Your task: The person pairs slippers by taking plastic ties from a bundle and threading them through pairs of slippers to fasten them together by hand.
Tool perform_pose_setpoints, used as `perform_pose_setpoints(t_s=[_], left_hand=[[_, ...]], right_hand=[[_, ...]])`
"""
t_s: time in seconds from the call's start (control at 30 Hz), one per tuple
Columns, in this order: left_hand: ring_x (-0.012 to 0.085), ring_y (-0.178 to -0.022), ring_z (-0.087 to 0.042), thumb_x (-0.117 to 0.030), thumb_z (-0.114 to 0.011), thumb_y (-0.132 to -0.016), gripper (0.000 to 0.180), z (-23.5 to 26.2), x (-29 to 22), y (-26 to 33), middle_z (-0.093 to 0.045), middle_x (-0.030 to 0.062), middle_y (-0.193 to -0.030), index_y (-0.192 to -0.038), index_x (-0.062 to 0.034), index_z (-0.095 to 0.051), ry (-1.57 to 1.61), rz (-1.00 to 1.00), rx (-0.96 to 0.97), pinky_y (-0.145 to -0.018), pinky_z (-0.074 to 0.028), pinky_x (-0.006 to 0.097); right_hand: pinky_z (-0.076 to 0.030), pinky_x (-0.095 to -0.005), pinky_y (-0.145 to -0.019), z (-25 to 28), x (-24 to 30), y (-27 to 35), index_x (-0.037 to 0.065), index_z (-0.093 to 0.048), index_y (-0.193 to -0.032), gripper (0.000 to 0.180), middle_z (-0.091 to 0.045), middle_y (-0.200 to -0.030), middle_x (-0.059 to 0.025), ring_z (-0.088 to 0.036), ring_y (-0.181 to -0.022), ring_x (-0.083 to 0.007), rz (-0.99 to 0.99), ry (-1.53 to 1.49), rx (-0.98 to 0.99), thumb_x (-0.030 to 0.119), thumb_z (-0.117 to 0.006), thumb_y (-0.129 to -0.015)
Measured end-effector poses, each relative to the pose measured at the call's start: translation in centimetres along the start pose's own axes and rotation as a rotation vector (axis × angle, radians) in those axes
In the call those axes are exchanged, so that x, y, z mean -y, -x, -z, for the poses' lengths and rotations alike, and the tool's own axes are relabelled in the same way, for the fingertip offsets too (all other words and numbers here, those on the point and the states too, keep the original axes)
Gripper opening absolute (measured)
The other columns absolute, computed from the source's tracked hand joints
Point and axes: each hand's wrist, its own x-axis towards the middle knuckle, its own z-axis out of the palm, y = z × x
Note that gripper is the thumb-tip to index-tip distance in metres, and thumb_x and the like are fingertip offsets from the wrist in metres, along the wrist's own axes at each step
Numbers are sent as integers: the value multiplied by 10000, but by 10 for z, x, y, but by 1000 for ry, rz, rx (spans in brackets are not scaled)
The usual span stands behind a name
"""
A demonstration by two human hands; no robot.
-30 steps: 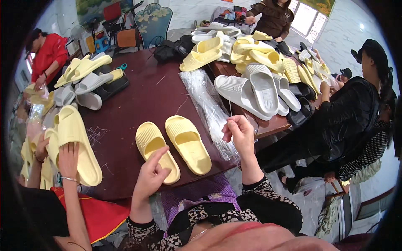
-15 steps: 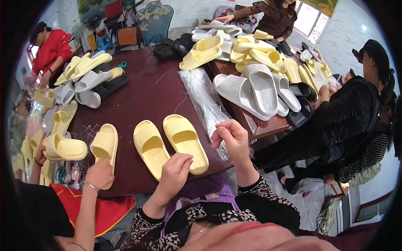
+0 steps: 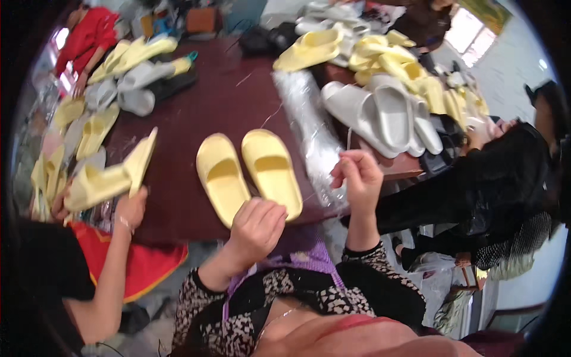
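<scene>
A pair of yellow slide sandals lies side by side on the dark red table before me: the left slide (image 3: pixel 223 178) and the right slide (image 3: pixel 273 172), toes pointing away. My left hand (image 3: pixel 257 229) is closed in front of their heels, fingertips pressed together; what it holds, if anything, is too fine to see. To the right, my right hand (image 3: pixel 360 178) is raised with thumb and fingers pinched. A thin pale line shows just above it, but I cannot tell whether it is held. Beside that hand lies a long bundle of thin clear strands in plastic (image 3: pixel 312 137).
A co-worker's hands at my left hold two yellow slides (image 3: pixel 110 178). Grey slides (image 3: pixel 380 116) and yellow slides (image 3: pixel 386 59) are heaped at the right. More slides (image 3: pixel 134 74) pile up far left. A person in black (image 3: pixel 476 172) stands on the right.
The view has shifted, so the table sits higher in the picture. My hands are slightly farther apart, both still closed. The co-worker has lifted a slide from the table, bringing it against the other.
</scene>
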Motion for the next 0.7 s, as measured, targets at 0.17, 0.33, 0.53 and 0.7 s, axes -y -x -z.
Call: perform_pose_setpoints(t_s=[0.17, 0.33, 0.53, 0.7], left_hand=[[268, -702, -555, -15, -669, -700, 171, -18, 23, 24, -578, 110, -818, -853, 0, -595, 25, 28, 84, -619, -456, 353], [243, -694, -552, -45, -669, -698, 146, -23, 31, 55, -568, 93, -805, -821, -9, -599, -69, 65, 191, -629, -454, 338], [208, -651, -494, -64, -630, -696, 99, -24, 33, 61, -458, 54, -694, -731, -53, -538, -113, 60, 136, -595, -419, 314], [244, -686, -557, -46, -656, -711, 113, -25, 33, 66, -553, 81, -737, -806, -19, -602, -73, 170, 157, -644, -458, 336]], right_hand=[[-387, -207, -455, 4, -31, -2, -29, -613, -903, 93, -543, -584, -18, -502, -497, -71, -129, 431, 132, 37, -551, -882], [-422, -258, -485, 3, -72, 7, -27, -630, -924, 125, -596, -598, -89, -570, -525, -133, -33, 739, 288, 67, -576, -861], [-479, -409, -605, -11, -73, 10, 0, -623, -947, 173, -595, -745, -250, -616, -699, -380, 9, 970, 394, 131, -560, -852], [-478, -441, -668, -33, -66, 3, -11, -618, -974, 204, -609, -785, -256, -599, -764, -416, 30, 1103, 466, 135, -538, -857]])
